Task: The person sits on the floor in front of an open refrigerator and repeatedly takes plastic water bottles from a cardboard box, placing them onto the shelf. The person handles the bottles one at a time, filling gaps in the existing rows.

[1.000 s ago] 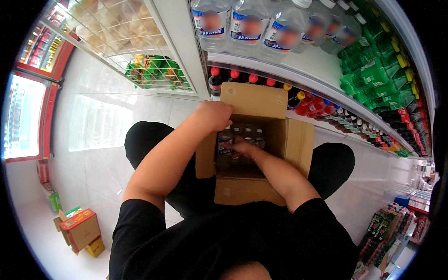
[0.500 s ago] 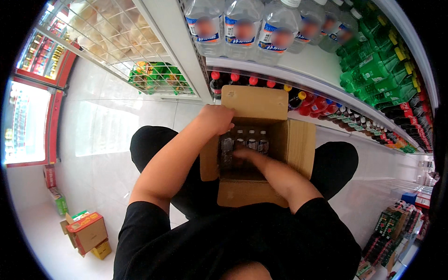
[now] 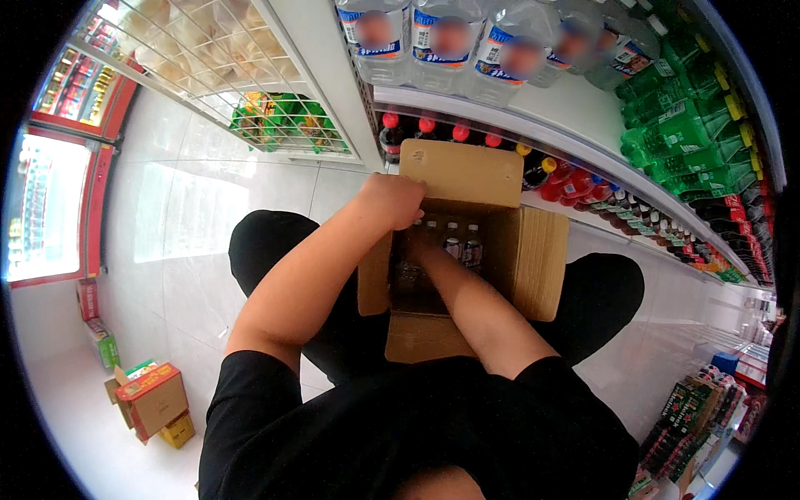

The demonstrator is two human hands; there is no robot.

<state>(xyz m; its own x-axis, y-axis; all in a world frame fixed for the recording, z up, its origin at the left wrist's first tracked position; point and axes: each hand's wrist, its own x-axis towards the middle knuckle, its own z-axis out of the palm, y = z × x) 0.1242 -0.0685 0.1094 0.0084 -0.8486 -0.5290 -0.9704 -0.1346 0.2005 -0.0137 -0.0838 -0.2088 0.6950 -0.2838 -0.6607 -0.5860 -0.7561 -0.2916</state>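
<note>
Between my bent knees stands an open cardboard box [image 3: 542, 265] with its flaps folded outward. Small clear plastic bottles [image 3: 472, 247] with white caps line the far side inside it. My left hand [image 3: 393, 202] is closed over the box's far left corner, its fingertips curled over the rim. Deep in the box, my right hand [image 3: 423, 247] reaches among the bottles at the left. Its fingers are in shadow and partly hidden, so any grip there cannot be made out. A clear bottle [image 3: 407, 277] shows partly below that hand.
Just ahead is a shelf [image 3: 550, 104] with large clear bottles [image 3: 446, 37] and green bottles [image 3: 679, 142]. Dark and red drinks [image 3: 575, 183] fill the lower level. A wire rack [image 3: 292, 125] stands ahead left, cartons [image 3: 154, 400] lie at left, and stacked packs [image 3: 687, 417] at right.
My right hand has moved left and farther toward the box's far left corner, now covering bottles there. My left hand stays on the rim. The view has shifted slightly.
</note>
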